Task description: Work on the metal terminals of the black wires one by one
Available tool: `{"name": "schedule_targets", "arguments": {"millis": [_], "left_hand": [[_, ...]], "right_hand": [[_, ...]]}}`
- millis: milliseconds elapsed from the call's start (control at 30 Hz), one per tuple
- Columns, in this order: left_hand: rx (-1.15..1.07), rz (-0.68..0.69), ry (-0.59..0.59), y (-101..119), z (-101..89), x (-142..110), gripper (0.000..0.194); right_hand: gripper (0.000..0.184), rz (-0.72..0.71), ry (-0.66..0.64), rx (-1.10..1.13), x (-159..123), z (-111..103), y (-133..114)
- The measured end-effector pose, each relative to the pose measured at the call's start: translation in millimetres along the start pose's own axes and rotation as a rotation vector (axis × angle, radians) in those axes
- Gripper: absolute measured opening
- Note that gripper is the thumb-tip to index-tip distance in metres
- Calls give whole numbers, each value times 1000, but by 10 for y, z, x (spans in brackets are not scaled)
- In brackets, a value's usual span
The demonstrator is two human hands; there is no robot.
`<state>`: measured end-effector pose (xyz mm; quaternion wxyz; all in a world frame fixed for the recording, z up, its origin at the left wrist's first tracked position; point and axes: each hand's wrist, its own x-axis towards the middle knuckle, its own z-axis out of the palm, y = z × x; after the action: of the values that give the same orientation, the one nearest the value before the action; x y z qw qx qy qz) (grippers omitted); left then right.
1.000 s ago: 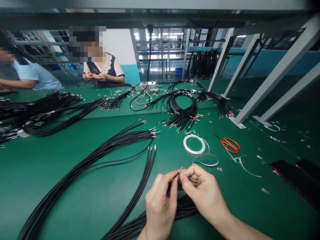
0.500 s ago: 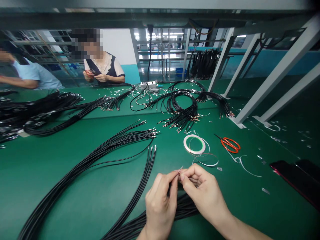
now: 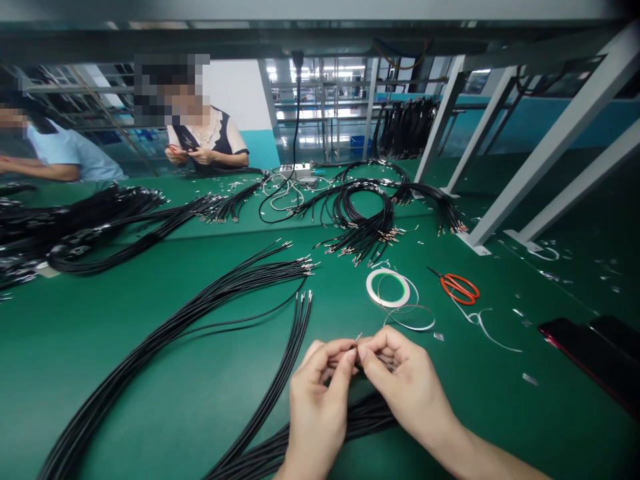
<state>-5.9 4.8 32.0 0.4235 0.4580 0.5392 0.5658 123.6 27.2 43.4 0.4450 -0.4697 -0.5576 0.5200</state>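
My left hand [image 3: 320, 403] and my right hand [image 3: 413, 383] meet low in the middle of the view, both pinching around the end of a thin black cable. Its small silvery tip [image 3: 359, 337] pokes up between the fingertips; the rest of it is mostly hidden by the hands. Under my wrists runs a bundle of black cables [image 3: 367, 415]. To the left lie a few cables with metal ends [image 3: 295, 347] and a thicker bundle of black cables [image 3: 165, 333]. Just beyond my right hand is a roll of white tape [image 3: 371, 291] with a loose strip.
Orange-handled scissors [image 3: 467, 298] lie at the right, near a curled white strip [image 3: 483, 325]. Farther back are a coiled cable bundle [image 3: 387, 212] and a power strip [image 3: 295, 171]. Grey metal legs [image 3: 543, 150] stand at the right. Two people sit across the green table [image 3: 240, 243].
My left thumb and fingers have shifted around the cable end, the thumb sliding up toward its tip. My right hand barely moves. The person opposite now holds red-handled scissors.
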Motion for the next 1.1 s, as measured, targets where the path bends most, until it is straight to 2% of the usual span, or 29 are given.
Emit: {"name": "schedule_targets", "arguments": {"millis": [100, 267, 867, 1100], "left_hand": [[-175, -185, -11, 45, 9, 25, 15], [-294, -302, -51, 121, -10, 36, 18], [-260, -238, 63, 78, 15, 71, 21], [-323, -316, 49, 100, -16, 82, 30]], "right_hand": [[16, 2, -15, 14, 3, 0, -8], [16, -17, -43, 14, 6, -2, -20], [15, -26, -70, 37, 9, 6, -6], [17, -4, -35, 38, 35, -9, 13]]}}
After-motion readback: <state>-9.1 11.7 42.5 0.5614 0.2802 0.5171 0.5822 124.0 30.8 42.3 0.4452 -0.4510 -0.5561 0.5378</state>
